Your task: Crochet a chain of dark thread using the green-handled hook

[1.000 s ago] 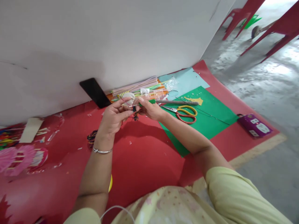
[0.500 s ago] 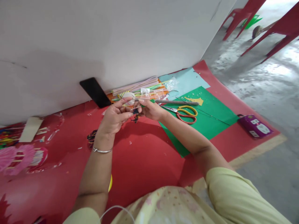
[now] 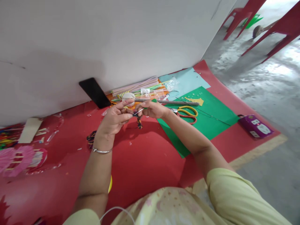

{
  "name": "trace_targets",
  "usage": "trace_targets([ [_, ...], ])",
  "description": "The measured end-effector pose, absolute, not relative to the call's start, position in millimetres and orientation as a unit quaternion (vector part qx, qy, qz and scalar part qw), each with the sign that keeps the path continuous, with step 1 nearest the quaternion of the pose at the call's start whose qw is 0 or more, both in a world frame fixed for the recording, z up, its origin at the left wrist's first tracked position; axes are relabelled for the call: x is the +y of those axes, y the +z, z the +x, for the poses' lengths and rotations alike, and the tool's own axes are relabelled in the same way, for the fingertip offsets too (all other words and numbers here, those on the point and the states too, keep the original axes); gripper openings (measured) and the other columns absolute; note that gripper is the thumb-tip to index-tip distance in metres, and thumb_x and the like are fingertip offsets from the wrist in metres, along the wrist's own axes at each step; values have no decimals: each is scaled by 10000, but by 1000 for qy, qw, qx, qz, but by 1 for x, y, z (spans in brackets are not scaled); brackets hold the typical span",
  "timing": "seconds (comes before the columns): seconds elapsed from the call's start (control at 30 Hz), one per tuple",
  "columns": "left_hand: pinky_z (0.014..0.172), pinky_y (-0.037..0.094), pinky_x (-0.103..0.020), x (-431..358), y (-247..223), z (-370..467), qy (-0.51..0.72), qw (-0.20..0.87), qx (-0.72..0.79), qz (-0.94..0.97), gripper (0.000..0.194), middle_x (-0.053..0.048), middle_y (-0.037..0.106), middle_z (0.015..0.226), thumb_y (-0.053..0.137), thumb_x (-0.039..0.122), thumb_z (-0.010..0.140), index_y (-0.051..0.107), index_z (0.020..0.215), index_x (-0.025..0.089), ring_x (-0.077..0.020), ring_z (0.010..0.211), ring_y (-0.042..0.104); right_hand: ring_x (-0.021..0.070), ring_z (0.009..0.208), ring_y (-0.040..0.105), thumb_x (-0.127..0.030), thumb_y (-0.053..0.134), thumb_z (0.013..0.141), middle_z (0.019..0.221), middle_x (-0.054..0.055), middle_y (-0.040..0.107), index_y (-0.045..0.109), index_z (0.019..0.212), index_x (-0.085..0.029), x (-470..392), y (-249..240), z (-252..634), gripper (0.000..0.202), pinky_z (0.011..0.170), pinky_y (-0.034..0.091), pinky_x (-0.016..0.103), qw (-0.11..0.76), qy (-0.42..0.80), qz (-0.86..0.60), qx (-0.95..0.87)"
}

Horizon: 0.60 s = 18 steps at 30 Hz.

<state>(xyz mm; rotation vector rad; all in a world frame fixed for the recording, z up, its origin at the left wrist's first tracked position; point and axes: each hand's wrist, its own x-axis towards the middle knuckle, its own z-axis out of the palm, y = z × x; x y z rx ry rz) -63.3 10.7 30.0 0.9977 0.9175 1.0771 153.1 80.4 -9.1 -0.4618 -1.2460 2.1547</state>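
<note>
Here we are, riding on the wearer's own head, one lens looking forward and steeply down! Right at the bottom edge comes the pale-yellow patterned cloth shirt (image 3: 173,206), seen from above, very close. Bare forearms run up and away from us to the left hand (image 3: 112,120) and right hand (image 3: 152,109), near and just about mid-picture, over a smooth red sheet (image 3: 142,150). Up top, a plain white wall (image 3: 93,37) faces us, its base slanting upward to the right. And far off, upper right, a red plastic chair (image 3: 287,26), cropped by the frame!
</note>
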Motion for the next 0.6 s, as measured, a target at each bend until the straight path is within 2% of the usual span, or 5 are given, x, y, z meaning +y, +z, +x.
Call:
trace_targets([
  [0.2,460,337,-187,12,29,-64,477,647,403,437,630,-36,782,805,926,96,629,869,1246,212,-82,558,552,165,700,693,-345,690,1012,736,72,775,781,814,-136,80,-8,152,302,602,557,226,309,804,-184,-475],
  [0.37,460,321,-175,13,28,-65,465,657,407,431,633,-40,783,801,934,101,630,864,1249,210,-76,559,543,179,803,732,-416,718,983,853,111,808,782,792,-126,81,-6,157,353,719,594,263,326,755,-157,-547],
  [0.47,462,316,-173,14,30,-66,467,660,410,422,627,-54,791,793,951,110,612,871,1227,204,-75,554,531,175,800,734,-501,735,981,916,129,836,825,872,-118,82,-5,162,408,718,575,266,344,703,-148,-604],
  [0.6,461,313,-181,14,33,-64,472,657,416,415,604,-68,798,795,963,104,590,884,1183,195,-85,562,546,191,845,744,-546,679,1040,951,107,848,854,936,-152,82,2,169,443,763,589,293,351,640,-153,-666],
])
